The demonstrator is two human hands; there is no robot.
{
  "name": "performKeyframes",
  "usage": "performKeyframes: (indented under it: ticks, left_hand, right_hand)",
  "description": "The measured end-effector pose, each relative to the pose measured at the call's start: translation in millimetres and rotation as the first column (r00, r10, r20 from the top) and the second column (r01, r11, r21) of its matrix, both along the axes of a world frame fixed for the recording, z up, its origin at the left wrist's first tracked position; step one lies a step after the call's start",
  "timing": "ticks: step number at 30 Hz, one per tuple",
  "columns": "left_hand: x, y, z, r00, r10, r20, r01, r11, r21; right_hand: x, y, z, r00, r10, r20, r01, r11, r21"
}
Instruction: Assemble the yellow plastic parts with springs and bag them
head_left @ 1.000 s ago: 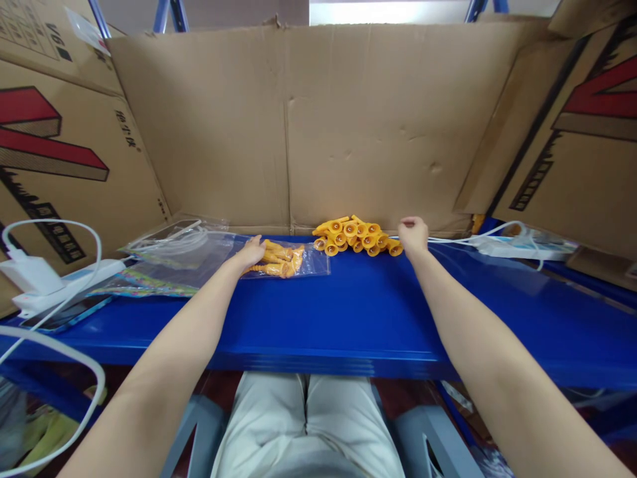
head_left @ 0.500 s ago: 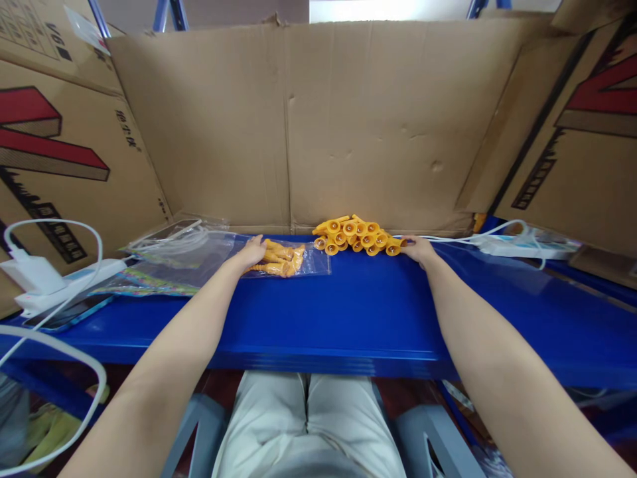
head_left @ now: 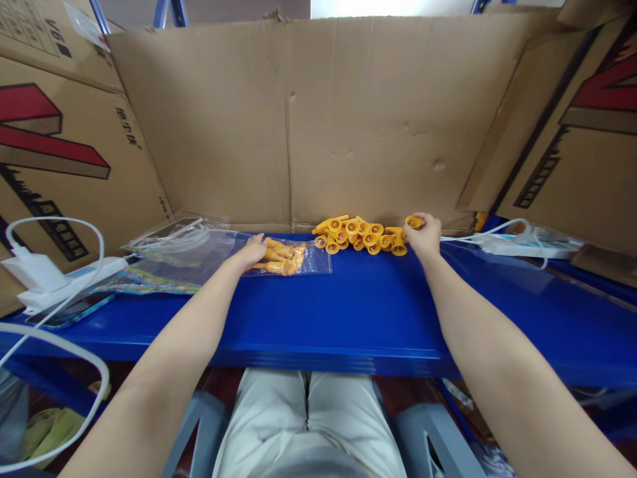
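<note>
In the head view, my right hand [head_left: 428, 236] pinches one yellow trumpet-shaped plastic piece [head_left: 413, 222], its flared end showing. Just left of it lies a pile of the same yellow pieces [head_left: 353, 227], stacked with most of their flared mouths toward me. My left hand [head_left: 254, 251] is closed at the left end of a clear plastic bag [head_left: 318, 263], which lies flat on the blue shelf [head_left: 328, 318]. Several yellow pieces [head_left: 279, 267] show through the film of this bag. My left fingertips are partly hidden.
Clear bags with a colourful edge [head_left: 149, 282] lie left of my left hand. Beyond them are a white charger [head_left: 37, 273] on a power strip and a phone [head_left: 74, 312]. Cardboard [head_left: 209, 126] walls the back and sides. Another power strip [head_left: 522, 245] sits at right.
My right hand has lifted one yellow trumpet-shaped piece up from the right end of the pile. Several pieces there have shifted slightly. My left hand and the bag have stayed put.
</note>
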State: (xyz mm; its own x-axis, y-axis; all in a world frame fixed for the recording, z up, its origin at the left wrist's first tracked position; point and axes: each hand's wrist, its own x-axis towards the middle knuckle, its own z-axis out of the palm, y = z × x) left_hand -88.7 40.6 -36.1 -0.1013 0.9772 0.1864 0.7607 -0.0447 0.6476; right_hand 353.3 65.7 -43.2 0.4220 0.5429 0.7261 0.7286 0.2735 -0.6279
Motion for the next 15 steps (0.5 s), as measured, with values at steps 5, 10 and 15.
performKeyframes:
  ticks: [5, 10, 15]
  left_hand:
    - [-2.1, 2.4, -2.6, 0.999, -0.008, 0.052, 0.008, 1.000, 0.007]
    - [-1.2, -0.7, -2.1, 0.998, -0.013, 0.054, 0.013, 1.000, 0.001]
    - [-0.1, -3.1, -0.5, 0.999, -0.017, 0.033, 0.018, 1.000, -0.005]
  right_hand:
    - [-9.9, -7.9, 4.7, 0.998, -0.050, -0.038, 0.050, 0.999, 0.001]
    - [-11.2, -8.8, 0.9, 0.995, 0.018, 0.103, -0.021, 1.000, 0.023]
    - [-16.9, -9.1, 2.2, 0.948, 0.089, 0.305, -0.107, 0.993, 0.040]
